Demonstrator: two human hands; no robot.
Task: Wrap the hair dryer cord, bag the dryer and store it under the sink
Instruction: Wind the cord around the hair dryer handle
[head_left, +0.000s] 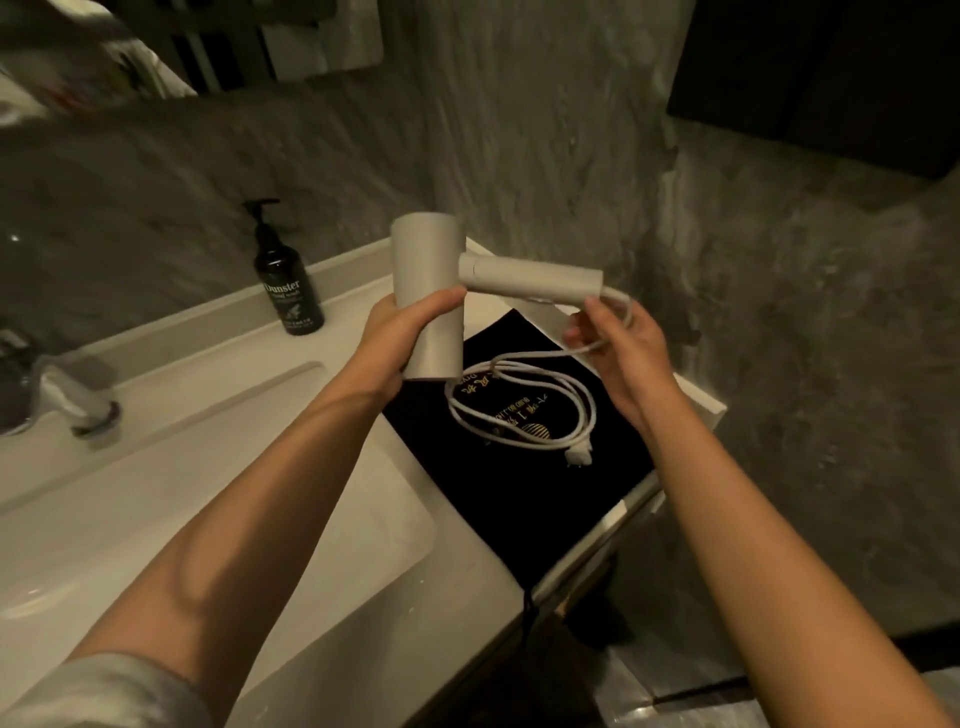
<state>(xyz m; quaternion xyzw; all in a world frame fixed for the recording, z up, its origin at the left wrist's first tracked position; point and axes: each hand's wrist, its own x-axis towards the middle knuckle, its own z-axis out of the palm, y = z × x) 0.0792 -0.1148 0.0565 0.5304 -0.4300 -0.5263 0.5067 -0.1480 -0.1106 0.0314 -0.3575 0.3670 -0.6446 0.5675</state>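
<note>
A pale grey hair dryer (431, 270) is held in the air above the counter, its barrel upright and its handle pointing right. My left hand (400, 338) grips the barrel. My right hand (618, 343) pinches the white cord (524, 400) just below the handle's end. The cord hangs down in loose loops onto a black drawstring bag (524, 483) with gold print, lying flat on the counter's right end. The white plug (579, 457) rests on the bag.
A white sink basin (218, 467) with a chrome tap (78, 395) fills the left. A dark pump bottle of hand wash (285, 280) stands at the counter's back edge. Grey stone walls close in behind and on the right.
</note>
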